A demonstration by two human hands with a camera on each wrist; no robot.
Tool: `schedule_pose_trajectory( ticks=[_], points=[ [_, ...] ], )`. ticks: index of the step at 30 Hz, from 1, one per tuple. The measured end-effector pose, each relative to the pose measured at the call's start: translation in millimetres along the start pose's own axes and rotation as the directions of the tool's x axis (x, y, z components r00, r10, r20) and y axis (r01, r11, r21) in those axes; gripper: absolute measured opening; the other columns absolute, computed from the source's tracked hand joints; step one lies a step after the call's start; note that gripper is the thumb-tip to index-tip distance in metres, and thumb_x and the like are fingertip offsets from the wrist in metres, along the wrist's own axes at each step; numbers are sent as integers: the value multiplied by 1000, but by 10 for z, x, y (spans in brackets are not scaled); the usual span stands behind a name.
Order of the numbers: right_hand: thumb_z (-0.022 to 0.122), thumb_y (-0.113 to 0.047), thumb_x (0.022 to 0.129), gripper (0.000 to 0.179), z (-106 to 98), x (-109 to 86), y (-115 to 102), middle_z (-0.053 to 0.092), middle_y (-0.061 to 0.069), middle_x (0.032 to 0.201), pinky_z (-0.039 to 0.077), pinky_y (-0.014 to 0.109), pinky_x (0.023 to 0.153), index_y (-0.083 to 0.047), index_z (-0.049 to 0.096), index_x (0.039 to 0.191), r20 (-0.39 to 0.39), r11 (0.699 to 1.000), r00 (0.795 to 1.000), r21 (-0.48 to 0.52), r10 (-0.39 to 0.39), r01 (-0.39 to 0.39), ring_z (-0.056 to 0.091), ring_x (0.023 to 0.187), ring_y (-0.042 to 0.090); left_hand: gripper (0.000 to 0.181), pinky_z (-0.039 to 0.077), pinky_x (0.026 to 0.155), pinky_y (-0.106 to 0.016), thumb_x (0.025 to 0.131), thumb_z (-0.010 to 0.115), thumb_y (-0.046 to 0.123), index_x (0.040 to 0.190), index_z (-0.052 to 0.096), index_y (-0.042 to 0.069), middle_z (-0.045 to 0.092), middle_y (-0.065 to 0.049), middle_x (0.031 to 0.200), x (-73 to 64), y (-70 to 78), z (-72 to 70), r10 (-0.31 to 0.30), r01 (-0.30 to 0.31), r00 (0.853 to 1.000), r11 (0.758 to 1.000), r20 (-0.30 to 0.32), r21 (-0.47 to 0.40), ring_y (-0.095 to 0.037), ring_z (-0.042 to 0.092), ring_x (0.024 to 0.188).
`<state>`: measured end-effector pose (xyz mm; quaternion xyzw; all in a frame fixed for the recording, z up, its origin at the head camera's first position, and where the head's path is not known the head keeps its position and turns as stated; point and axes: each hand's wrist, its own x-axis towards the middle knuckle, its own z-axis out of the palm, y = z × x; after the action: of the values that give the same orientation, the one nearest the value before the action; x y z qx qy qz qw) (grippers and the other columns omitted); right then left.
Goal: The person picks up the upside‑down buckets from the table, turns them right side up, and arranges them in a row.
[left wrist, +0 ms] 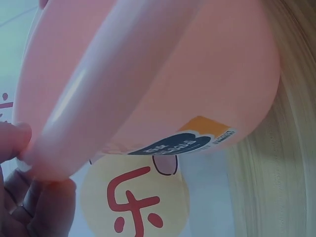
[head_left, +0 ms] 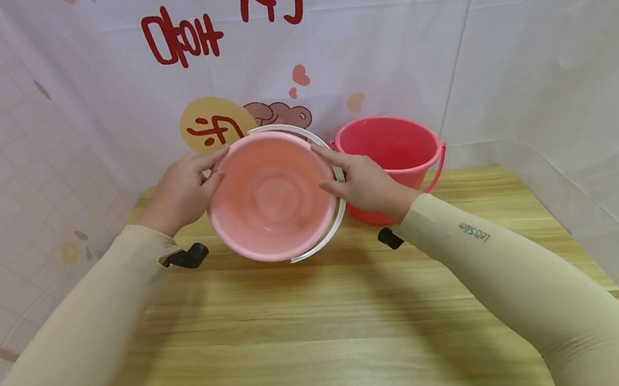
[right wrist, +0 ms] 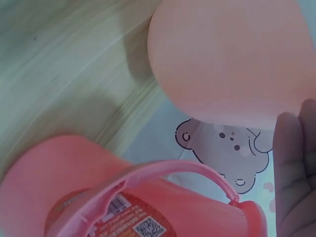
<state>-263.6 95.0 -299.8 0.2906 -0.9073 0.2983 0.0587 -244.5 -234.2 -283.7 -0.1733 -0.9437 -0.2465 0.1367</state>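
Note:
A light pink bucket (head_left: 272,198) is held up above the table, tilted so its round mouth faces me. A white curved handle (head_left: 333,232) arcs round its right side. My left hand (head_left: 182,190) pinches the left of its rim, thumb inside; in the left wrist view the fingers (left wrist: 52,207) curl behind the rim, near a dark and orange label (left wrist: 182,140). My right hand (head_left: 370,185) grips the right of the rim; in the right wrist view its fingers (right wrist: 294,168) lie along the outer wall.
A red-pink bucket (head_left: 388,143) stands upright behind my right hand, its handle (right wrist: 173,165) hanging down one side. The wood-grain table (head_left: 307,350) ends at a printed white curtain (head_left: 394,32) at the back. More white sheeting (head_left: 584,91) hangs on the right.

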Motion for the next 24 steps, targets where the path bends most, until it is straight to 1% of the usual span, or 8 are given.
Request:
schedule_pose_trajectory(
  ticks=[2, 5, 7, 11, 13, 17, 20, 24],
  points=[
    [67, -35, 84, 72, 0, 13, -5, 57, 2, 56, 50, 27, 58, -50, 24, 140, 5, 1000, 1000, 15, 26, -26, 55, 47, 16, 46, 50, 71, -35, 94, 47, 43, 139, 34, 44, 54, -5, 116, -6, -3, 6, -14, 15, 1000, 1000, 5, -6, -22, 50, 92],
    [66, -34, 85, 70, -6, 26, -11, 62, 1, 65, 52, 27, 63, -48, 26, 141, 10, 997, 998, 51, 60, -61, 61, 53, 14, 50, 53, 66, -33, 92, 48, 47, 140, 32, 44, 53, -4, 118, -31, -17, 19, -34, 34, 999, 999, 24, -31, -20, 55, 90],
    [65, -34, 86, 68, -12, 31, -13, 64, -1, 73, 53, 26, 65, -48, 27, 141, 11, 993, 996, 85, 84, -84, 62, 55, 13, 53, 54, 61, -31, 92, 50, 47, 141, 30, 44, 53, -3, 114, -60, -31, 30, -43, 46, 998, 997, 44, -60, -18, 59, 84],
    [64, -33, 87, 65, -22, 33, -19, 65, -3, 85, 54, 27, 68, -47, 29, 140, 6, 978, 993, 171, 117, -116, 65, 57, 14, 58, 54, 60, -29, 91, 56, 40, 142, 28, 43, 55, 0, 108, -115, -72, 39, -46, 52, 997, 994, 64, -99, -17, 62, 75],
    [63, -33, 87, 64, -20, 33, -23, 65, -2, 85, 54, 28, 68, -47, 30, 140, 3, 973, 992, 195, 127, -125, 65, 57, 14, 59, 53, 58, -30, 91, 57, 35, 141, 29, 43, 56, 0, 104, -133, -80, 28, -52, 60, 996, 991, 68, -118, -18, 62, 70],
    [63, -39, 86, 62, 3, 38, -36, 66, -1, 80, 54, 26, 67, -46, 31, 140, -15, 971, 989, 190, 148, -142, 66, 58, 13, 57, 51, 50, -32, 91, 57, 30, 140, 31, 44, 56, 0, 102, -141, -76, -12, -75, 85, 994, 986, 78, -140, -20, 60, 62],
    [62, -43, 86, 62, 22, 35, -43, 65, 0, 78, 53, 26, 68, -44, 32, 140, -30, 973, 987, 173, 160, -153, 65, 59, 13, 56, 48, 46, -32, 92, 56, 30, 140, 32, 44, 55, 1, 102, -136, -65, -43, -93, 104, 991, 987, 93, -122, -20, 59, 60],
    [60, -46, 86, 64, 34, 27, -41, 63, -2, 81, 51, 26, 71, -42, 31, 142, -24, 979, 988, 141, 152, -147, 63, 62, 13, 55, 47, 46, -31, 92, 55, 34, 140, 31, 45, 55, 2, 103, -127, -52, -80, -121, 130, 986, 988, 114, -83, -20, 57, 59]
  ],
)
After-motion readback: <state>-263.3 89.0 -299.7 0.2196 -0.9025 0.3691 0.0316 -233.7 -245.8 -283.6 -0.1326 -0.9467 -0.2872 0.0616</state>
